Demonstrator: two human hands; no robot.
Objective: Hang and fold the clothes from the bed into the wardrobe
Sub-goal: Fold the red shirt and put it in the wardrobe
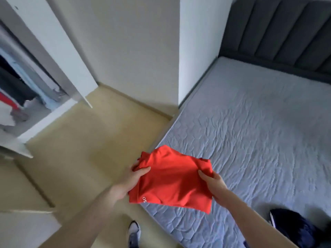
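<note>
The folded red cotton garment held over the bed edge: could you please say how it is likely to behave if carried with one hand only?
The folded red cotton garment is probably floppy: its lower right corner droops below the right hand. It looks light, since the left hand holds it by thumb and fingers alone. One-handed, the folds would likely slump open.

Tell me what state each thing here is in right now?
Red shirt: folded, held up over the bed's edge.
Left hand: fingers gripping the shirt's left side.
Right hand: fingers gripping the shirt's right side.
Wardrobe: door open, clothes hanging inside.
Bed: bare, wrinkled cover.
Dark garment: crumpled on the bed, unfolded.
</note>
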